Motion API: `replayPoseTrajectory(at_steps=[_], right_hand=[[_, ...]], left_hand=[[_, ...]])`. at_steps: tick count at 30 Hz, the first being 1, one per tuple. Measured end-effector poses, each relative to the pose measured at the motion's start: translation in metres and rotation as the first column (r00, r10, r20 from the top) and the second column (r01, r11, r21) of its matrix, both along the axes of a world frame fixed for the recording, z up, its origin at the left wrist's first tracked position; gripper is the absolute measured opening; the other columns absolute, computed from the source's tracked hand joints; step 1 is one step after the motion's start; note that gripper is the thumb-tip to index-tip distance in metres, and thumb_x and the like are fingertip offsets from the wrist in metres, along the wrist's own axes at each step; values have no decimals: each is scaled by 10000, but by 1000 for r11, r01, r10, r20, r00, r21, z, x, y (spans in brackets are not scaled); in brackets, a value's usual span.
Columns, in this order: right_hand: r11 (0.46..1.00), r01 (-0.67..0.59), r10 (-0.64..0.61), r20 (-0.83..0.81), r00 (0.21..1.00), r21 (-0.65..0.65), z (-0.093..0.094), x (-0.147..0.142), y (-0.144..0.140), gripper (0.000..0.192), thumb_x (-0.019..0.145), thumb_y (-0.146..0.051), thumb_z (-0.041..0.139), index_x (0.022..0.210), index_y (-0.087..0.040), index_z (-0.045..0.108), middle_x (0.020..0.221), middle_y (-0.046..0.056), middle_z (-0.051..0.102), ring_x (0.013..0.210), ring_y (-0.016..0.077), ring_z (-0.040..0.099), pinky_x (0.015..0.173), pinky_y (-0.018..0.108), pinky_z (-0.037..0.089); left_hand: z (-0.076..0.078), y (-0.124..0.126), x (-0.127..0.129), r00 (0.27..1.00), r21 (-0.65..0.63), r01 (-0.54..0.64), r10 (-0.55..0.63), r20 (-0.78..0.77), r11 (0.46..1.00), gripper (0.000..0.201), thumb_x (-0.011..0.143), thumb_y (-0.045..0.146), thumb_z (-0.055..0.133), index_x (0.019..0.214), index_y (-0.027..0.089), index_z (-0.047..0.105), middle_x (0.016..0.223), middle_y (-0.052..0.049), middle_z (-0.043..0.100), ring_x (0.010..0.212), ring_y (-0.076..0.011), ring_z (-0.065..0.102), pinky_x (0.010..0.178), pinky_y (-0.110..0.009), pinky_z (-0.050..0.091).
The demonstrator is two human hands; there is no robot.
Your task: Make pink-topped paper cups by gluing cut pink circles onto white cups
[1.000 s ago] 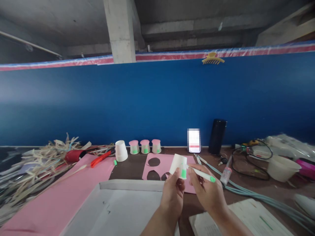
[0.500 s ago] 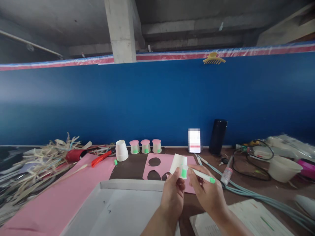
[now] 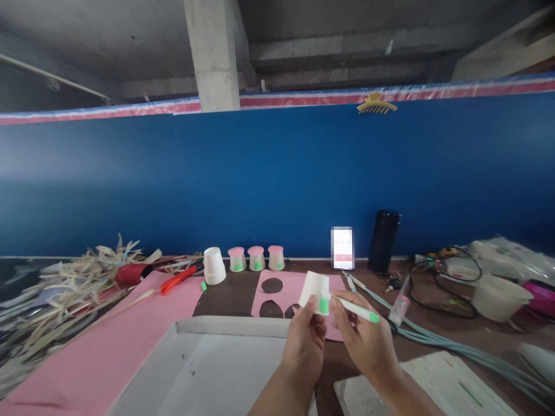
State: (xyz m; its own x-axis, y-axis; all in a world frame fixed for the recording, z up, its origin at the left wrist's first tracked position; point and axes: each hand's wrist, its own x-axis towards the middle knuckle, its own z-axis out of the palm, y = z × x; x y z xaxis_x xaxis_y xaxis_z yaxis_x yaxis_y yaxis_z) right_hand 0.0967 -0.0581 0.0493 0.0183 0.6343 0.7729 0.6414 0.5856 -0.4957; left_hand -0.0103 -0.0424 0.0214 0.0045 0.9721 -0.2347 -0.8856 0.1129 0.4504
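Note:
A white paper cup (image 3: 313,284) with a green coloured patch on its side is gripped by the fingers of my left hand (image 3: 304,338), tilted with its rim toward me. My right hand (image 3: 366,335) pinches a white marker (image 3: 353,306) with a green end, its tip against or very near the cup just above the patch. Below and behind the hands lies a pink sheet (image 3: 299,283) with round holes cut in it. A small green cap (image 3: 203,286) rests on the table to the left.
Three small cups (image 3: 256,260) with pink tops and green patches line the back, beside stacked white cups (image 3: 214,267). Red-handled scissors (image 3: 178,280), a white tray (image 3: 225,326), a black bottle (image 3: 385,240), cables (image 3: 451,341) and a white bowl (image 3: 500,297) surround the work area.
Both hands stay almost where they were. The cup and the marker have shifted only very slightly, and the green patch looks much the same.

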Motion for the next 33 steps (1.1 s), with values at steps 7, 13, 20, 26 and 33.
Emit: replayPoseTrajectory(at_steps=[7,13,20,26,33], right_hand=[[998,33,-21,-227,974,50,3,6,0,224,868,-309,526,1037,-178,594,723,34,638,578,144,621,549,249,509],[1000,12,-12,-192,981,1,2,7,3,224,873,-328,517,1015,-178,603,765,53,668,570,143,632,538,247,518],[999,-17,22,-108,994,45,-1,5,5,264,876,-361,506,1005,-166,628,806,100,693,709,208,675,591,293,555],[998,-37,40,-75,996,43,-3,5,7,236,879,-317,509,1027,-166,611,869,101,691,804,217,675,637,301,562],[999,-5,7,-48,999,38,-4,7,7,203,876,-287,508,1015,-172,602,917,105,686,865,226,666,696,318,554]], left_hand=[[0,2,0,1000,-103,2,1,29,995,271,652,220,781,817,116,592,615,32,533,477,-30,496,416,-122,430],[0,2,-2,998,-87,27,-22,60,996,232,663,179,768,791,117,585,598,32,535,461,-28,496,409,-117,432],[1,0,-2,998,-51,50,-49,30,997,228,677,174,755,817,107,588,627,17,560,477,-28,496,428,-124,443],[2,-1,-2,998,-19,67,-67,-2,998,233,690,200,746,830,99,590,634,16,556,490,-33,497,449,-137,451],[0,-1,-1,997,4,78,-78,-5,997,245,690,211,747,844,105,589,651,18,558,502,-33,499,463,-139,450]])
